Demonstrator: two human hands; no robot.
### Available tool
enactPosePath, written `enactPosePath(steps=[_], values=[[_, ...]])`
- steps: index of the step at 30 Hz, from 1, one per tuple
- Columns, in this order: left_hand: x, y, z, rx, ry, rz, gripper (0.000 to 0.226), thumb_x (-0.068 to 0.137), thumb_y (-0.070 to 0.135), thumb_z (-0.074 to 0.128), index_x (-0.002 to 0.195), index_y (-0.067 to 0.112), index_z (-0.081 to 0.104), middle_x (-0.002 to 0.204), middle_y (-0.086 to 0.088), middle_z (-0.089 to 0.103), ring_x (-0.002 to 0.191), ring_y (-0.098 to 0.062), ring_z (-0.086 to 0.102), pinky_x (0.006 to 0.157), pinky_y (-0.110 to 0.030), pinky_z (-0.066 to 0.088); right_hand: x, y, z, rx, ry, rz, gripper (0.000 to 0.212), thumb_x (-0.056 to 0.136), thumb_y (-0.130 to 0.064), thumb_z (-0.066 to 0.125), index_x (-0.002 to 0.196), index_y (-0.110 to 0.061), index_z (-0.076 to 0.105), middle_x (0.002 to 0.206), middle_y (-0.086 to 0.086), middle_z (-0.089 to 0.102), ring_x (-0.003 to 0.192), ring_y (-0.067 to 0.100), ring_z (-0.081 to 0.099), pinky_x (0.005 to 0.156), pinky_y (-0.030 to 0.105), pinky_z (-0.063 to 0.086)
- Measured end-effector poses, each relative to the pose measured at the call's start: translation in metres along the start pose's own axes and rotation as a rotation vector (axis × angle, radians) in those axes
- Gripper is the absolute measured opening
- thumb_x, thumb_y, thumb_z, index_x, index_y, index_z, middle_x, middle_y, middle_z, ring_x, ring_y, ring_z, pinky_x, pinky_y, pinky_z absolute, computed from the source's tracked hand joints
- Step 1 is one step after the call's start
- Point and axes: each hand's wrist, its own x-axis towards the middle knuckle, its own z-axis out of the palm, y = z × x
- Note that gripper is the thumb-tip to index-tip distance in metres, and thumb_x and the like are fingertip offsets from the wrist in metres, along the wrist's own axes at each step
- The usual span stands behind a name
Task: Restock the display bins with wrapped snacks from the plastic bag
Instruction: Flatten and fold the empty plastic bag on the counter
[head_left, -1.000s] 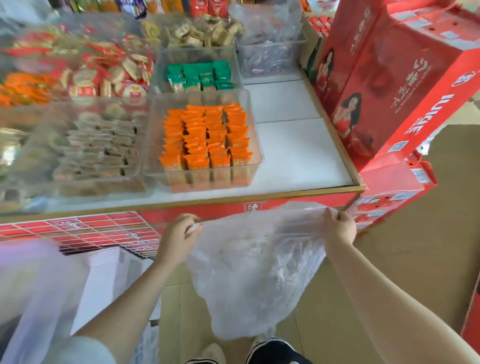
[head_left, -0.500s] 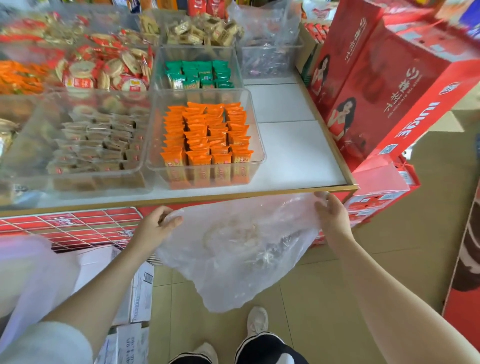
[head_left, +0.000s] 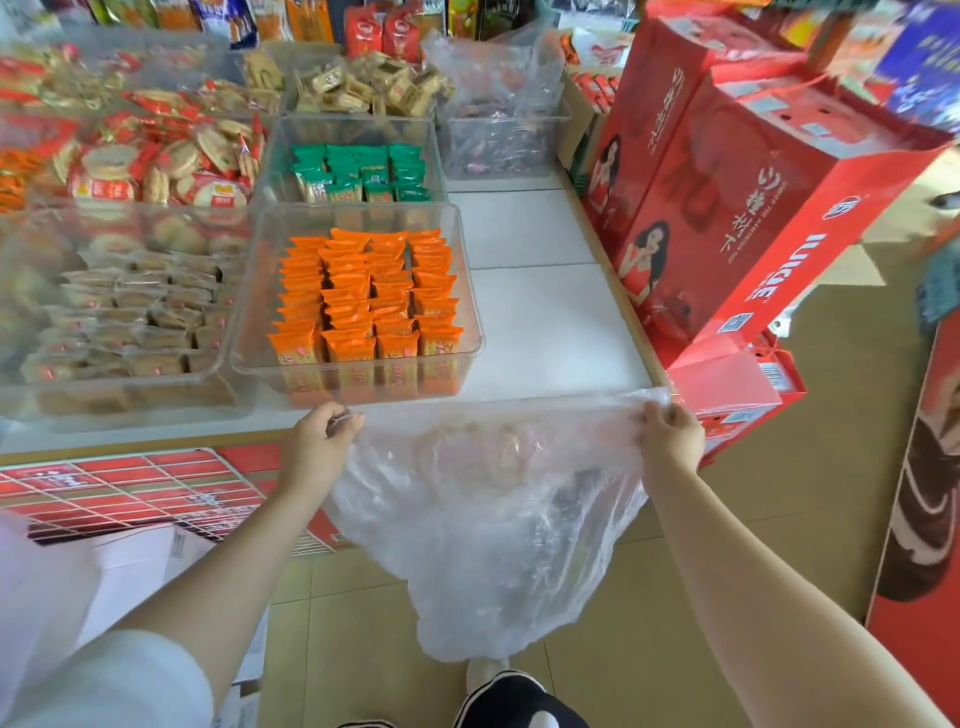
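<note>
The head view shows the left hand with its fingers curled around the left corner of the top edge of the plastic bag. The right hand pinches the right corner of the same edge, its fingers bent over the gathered film. Between the two hands the edge is pulled into a nearly straight line, and the bag hangs down from it in front of the person, above the tiled floor. Pale wrapped snacks show dimly through the film in the upper part of the bag; their kind I cannot tell.

The top edge of the bag is at the front border of the white surface. Just behind the left part of the bag, on the surface, stands a clear bin with orange packets in neat rows. Behind that bin, further from the bag, is a bin with green packets. To the left of the orange bin is a large bin with brown wrapped snacks, and behind it a bin with round crackers. To the right of the bag, beside the surface, stand red gift boxes. Below the bag, a shoe is seen on the floor.
</note>
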Motion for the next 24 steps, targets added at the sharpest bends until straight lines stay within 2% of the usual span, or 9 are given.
enactPosePath(steps=[3,6,9,12,15,17,20,21,24], values=[[-0.003,0.013,0.007,0.033,-0.057,0.049,0.023,0.092,0.023,0.057,0.071,0.017,0.052,0.062,0.009,0.048,0.061,-0.010,0.043,0.053,-0.023,0.031,0.014,-0.001,-0.001,-0.223,-0.051,0.086,0.027,0.096,-0.020,0.047,0.114,0.000,0.052,0.108,0.015,0.057,0.100,0.032,0.052,0.075,0.033,0.039],[-0.004,0.040,0.016,-0.001,-0.166,0.139,0.025,0.092,0.024,0.057,0.068,0.016,0.055,0.058,0.005,0.046,0.057,-0.010,0.041,0.055,-0.027,0.029,0.005,-0.010,0.009,-0.513,-0.125,-0.246,0.074,0.088,-0.029,0.062,0.145,-0.001,0.022,0.151,0.023,0.022,0.139,0.036,0.022,0.112,0.041,0.021],[-0.009,0.072,0.028,0.036,-0.319,0.287,0.018,0.090,0.022,0.059,0.076,0.012,0.063,0.059,0.005,0.051,0.053,-0.002,0.042,0.054,-0.022,0.031,-0.045,-0.031,0.030,-0.365,-0.521,-0.845,0.067,0.081,-0.044,0.062,0.136,-0.008,0.046,0.143,0.018,0.040,0.135,0.030,0.032,0.111,0.041,0.023],[-0.015,0.093,0.033,-0.018,-0.291,0.356,0.015,0.090,0.024,0.059,0.081,0.012,0.064,0.055,0.009,0.050,0.047,0.001,0.044,0.048,-0.014,0.031,-0.089,-0.049,0.046,-0.405,-0.810,-1.058,0.050,0.084,-0.041,0.059,0.124,-0.011,0.056,0.118,0.006,0.063,0.114,0.022,0.053,0.108,0.033,0.025],[-0.019,0.094,0.025,-0.227,-0.314,0.269,0.034,0.081,0.060,0.053,0.093,0.029,0.058,0.078,0.014,0.062,0.066,0.007,0.056,0.062,-0.011,0.041,-0.089,-0.066,0.046,-0.197,-0.803,-0.835,0.010,0.091,-0.017,0.060,0.094,-0.007,0.059,0.072,0.002,0.055,0.065,0.012,0.045,0.063,0.019,0.034],[-0.018,0.078,0.016,-0.223,-0.387,0.219,0.062,0.060,0.086,0.048,0.100,0.039,0.053,0.099,0.022,0.061,0.088,0.012,0.058,0.076,-0.009,0.044,-0.076,-0.072,0.041,-0.045,-0.773,-0.616,0.018,0.093,-0.015,0.054,0.076,-0.014,0.050,0.062,-0.004,0.041,0.055,0.007,0.034,0.051,0.019,0.028],[-0.013,0.047,0.008,-0.007,-0.451,0.172,0.041,0.064,0.059,0.073,0.092,0.034,0.058,0.095,0.014,0.065,0.087,-0.005,0.062,0.077,-0.025,0.047,-0.048,-0.072,0.034,0.120,-0.666,-0.350,0.025,0.097,-0.019,0.047,0.074,-0.009,0.049,0.065,0.003,0.040,0.058,0.011,0.037,0.051,0.024,0.029],[-0.013,0.041,0.008,0.086,-0.453,0.192,0.024,0.073,0.043,0.074,0.082,0.027,0.058,0.081,0.009,0.062,0.074,-0.010,0.058,0.069,-0.028,0.044,-0.037,-0.069,0.033,0.150,-0.629,-0.277,0.027,0.097,-0.021,0.045,0.077,-0.004,0.049,0.068,0.007,0.040,0.060,0.015,0.037,0.053,0.025,0.029],[-0.016,0.037,0.013,0.135,-0.451,0.221,0.032,0.089,0.025,0.061,0.064,0.016,0.044,0.062,0.004,0.039,0.056,-0.009,0.034,0.056,-0.028,0.024,-0.020,-0.059,0.033,0.017,-0.570,-0.232,0.027,0.098,-0.023,0.039,0.077,-0.009,0.050,0.072,0.004,0.041,0.066,0.017,0.037,0.056,0.024,0.033]])
